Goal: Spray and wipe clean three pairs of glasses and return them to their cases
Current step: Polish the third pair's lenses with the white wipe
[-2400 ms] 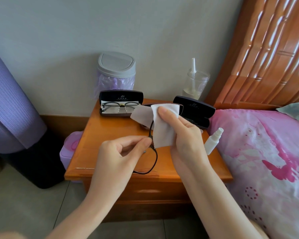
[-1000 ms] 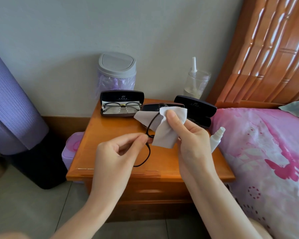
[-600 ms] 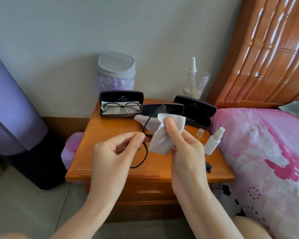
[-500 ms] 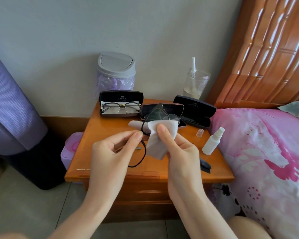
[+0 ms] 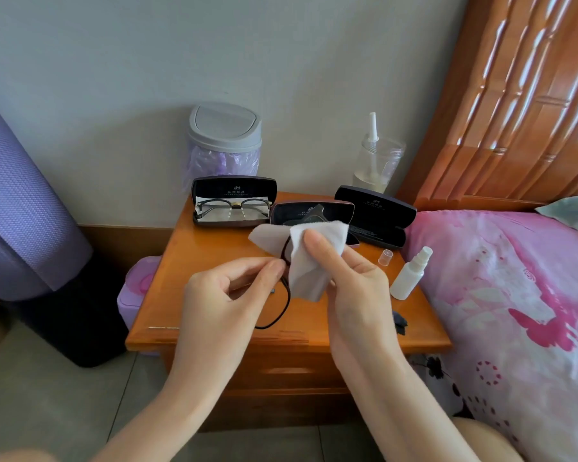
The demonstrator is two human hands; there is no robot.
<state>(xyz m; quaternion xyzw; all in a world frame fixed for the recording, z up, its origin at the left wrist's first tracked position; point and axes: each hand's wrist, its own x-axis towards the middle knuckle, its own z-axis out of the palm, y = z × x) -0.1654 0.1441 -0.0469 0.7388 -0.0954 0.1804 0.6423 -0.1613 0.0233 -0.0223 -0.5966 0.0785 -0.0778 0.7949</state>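
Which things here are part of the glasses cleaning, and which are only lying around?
Job: held glasses, white cloth, left hand, right hand, spray bottle, loose cap, left case holding another pair, middle case, right case.
Lying about: lidded bin, clear cup, purple roll, pink box.
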